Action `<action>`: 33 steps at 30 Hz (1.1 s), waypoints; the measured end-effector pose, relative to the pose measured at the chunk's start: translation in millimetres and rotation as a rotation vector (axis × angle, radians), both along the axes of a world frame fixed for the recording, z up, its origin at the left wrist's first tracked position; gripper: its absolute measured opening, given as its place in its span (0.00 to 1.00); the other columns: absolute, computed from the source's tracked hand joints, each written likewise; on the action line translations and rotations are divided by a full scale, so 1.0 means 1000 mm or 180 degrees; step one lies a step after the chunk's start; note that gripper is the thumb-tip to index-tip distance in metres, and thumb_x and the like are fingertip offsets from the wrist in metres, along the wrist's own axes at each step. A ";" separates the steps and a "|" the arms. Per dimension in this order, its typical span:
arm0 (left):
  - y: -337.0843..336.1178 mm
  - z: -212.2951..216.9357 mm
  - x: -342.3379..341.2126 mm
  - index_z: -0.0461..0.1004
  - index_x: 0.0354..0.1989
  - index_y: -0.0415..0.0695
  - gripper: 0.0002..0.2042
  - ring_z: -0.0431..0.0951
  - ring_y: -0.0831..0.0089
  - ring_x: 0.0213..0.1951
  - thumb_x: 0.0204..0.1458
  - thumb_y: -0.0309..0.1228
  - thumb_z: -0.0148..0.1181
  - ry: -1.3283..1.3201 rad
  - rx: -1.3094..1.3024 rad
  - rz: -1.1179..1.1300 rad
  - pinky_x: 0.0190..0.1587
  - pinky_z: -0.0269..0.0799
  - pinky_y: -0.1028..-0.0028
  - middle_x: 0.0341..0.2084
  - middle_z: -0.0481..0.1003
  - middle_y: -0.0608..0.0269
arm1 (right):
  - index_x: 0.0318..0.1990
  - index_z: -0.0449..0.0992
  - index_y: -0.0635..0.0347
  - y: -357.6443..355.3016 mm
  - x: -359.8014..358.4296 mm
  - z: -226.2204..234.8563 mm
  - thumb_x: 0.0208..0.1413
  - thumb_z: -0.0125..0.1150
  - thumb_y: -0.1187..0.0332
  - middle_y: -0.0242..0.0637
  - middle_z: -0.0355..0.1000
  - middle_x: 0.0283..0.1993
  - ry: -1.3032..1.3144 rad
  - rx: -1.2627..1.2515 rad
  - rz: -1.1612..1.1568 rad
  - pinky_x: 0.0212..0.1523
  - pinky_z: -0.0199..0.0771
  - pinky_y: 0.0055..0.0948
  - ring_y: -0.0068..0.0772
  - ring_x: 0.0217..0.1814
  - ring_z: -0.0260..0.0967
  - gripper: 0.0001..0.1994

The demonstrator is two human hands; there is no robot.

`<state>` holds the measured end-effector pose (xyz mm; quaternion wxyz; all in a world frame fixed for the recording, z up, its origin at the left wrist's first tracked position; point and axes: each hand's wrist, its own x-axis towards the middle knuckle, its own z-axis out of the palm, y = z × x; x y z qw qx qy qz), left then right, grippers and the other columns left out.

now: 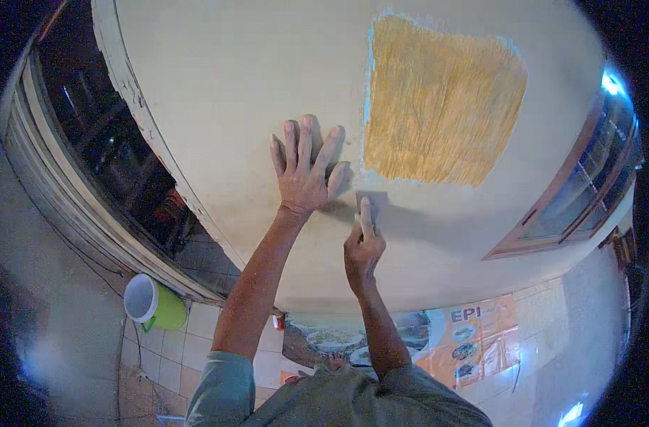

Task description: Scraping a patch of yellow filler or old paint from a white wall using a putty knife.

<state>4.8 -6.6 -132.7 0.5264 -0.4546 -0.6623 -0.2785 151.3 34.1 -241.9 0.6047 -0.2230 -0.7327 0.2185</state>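
A: Head view. We log our left hand (306, 171) flat on the pale cream plastered wall (232, 107), fingers spread wide, gripping nothing. Our right hand (363, 245) holds a small grey rectangular sanding block (370, 203) in a closed grip, forefinger laid along it, pressed to the wall just below the rough ochre-yellow patch with a pale blue rim (438, 99).

B: Technique note?

A: We judge that even pressure and a block kept flat against the wall would serve best, with the left palm bracing.

B: Containers?

A: One lime-green plastic bucket with a white inside (152, 304) lies tipped on the tiled floor (175, 356), well apart from the hands. We cannot tell what it holds. A printed orange sheet (481, 338) covers the floor beneath us.
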 end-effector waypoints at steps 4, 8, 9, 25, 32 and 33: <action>0.003 0.008 -0.002 0.64 0.70 0.63 0.29 0.43 0.45 0.75 0.58 0.53 0.52 0.0079 0.0262 -0.0333 0.70 0.37 0.38 0.74 0.49 0.47 | 0.70 0.65 0.49 -0.004 -0.001 0.021 0.53 0.56 0.83 0.56 0.74 0.55 -0.0022 -0.0085 -0.0039 0.38 0.75 0.44 0.60 0.42 0.75 0.34; 0.008 0.030 0.006 0.65 0.70 0.57 0.29 0.42 0.41 0.74 0.60 0.52 0.50 -0.0100 0.0239 -0.0316 0.71 0.31 0.38 0.73 0.49 0.44 | 0.63 0.72 0.59 -0.015 -0.007 0.061 0.61 0.54 0.81 0.60 0.76 0.45 0.0191 -0.0373 0.0011 0.39 0.75 0.40 0.57 0.39 0.77 0.22; 0.009 0.031 0.006 0.65 0.70 0.57 0.29 0.42 0.41 0.74 0.60 0.52 0.50 -0.0100 0.0238 -0.0353 0.71 0.31 0.38 0.73 0.49 0.44 | 0.64 0.71 0.59 -0.015 -0.008 0.057 0.62 0.54 0.80 0.60 0.76 0.45 0.0283 -0.0438 -0.0030 0.40 0.75 0.40 0.57 0.39 0.77 0.22; 0.005 0.027 0.006 0.59 0.72 0.61 0.30 0.42 0.43 0.75 0.61 0.51 0.48 -0.0093 0.0089 -0.0428 0.70 0.32 0.36 0.75 0.46 0.47 | 0.62 0.74 0.58 -0.021 -0.011 0.019 0.63 0.56 0.77 0.56 0.77 0.38 -0.0347 -0.0390 -0.0801 0.32 0.73 0.36 0.49 0.28 0.71 0.20; 0.009 0.025 0.005 0.58 0.73 0.63 0.31 0.44 0.45 0.75 0.60 0.52 0.48 -0.0070 0.0168 -0.0502 0.70 0.35 0.34 0.75 0.47 0.49 | 0.62 0.73 0.61 -0.018 -0.019 0.073 0.63 0.53 0.78 0.57 0.75 0.36 0.0200 0.0164 -0.0754 0.34 0.71 0.32 0.41 0.27 0.66 0.19; 0.008 0.027 0.005 0.58 0.73 0.63 0.31 0.44 0.45 0.75 0.60 0.52 0.48 -0.0092 0.0171 -0.0514 0.70 0.35 0.34 0.75 0.47 0.49 | 0.62 0.72 0.61 -0.020 -0.018 0.076 0.63 0.52 0.78 0.57 0.76 0.38 0.0176 -0.0056 -0.0612 0.35 0.72 0.31 0.39 0.28 0.67 0.20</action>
